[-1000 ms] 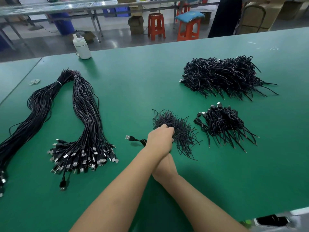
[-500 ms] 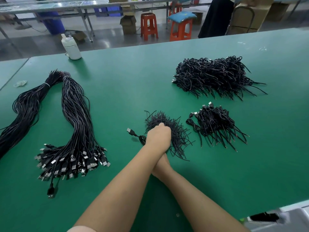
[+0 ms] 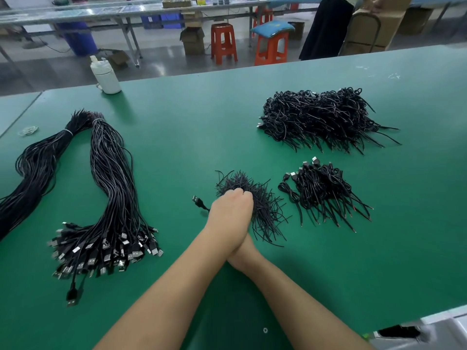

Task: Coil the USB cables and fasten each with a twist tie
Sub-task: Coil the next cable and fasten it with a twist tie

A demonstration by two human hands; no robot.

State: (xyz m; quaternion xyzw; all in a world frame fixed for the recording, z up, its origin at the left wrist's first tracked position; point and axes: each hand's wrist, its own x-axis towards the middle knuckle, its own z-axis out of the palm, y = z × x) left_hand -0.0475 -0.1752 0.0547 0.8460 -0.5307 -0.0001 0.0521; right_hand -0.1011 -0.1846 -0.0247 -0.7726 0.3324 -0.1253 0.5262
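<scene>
Green table (image 3: 177, 137) carries, from the left, long cable bundles (image 3: 108, 188) with plugs fanned toward the near edge. At centre the left hand (image 3: 231, 210) reaches across the right hand (image 3: 242, 256), fingers curled into the tie pile (image 3: 262, 210); a plug (image 3: 197, 200) juts beside it. The right hand's fingers are hidden. Coiled cables (image 3: 321, 190) lie right. No writing reads.

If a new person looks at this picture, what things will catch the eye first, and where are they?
First, the two crossed forearms in the middle, with the left hand reaching into the small heap of twist ties. Next, the long bundle of USB cables at the left, plugs fanned out toward the near edge. Then the big pile of coiled cables at the far right of the green table.
</scene>
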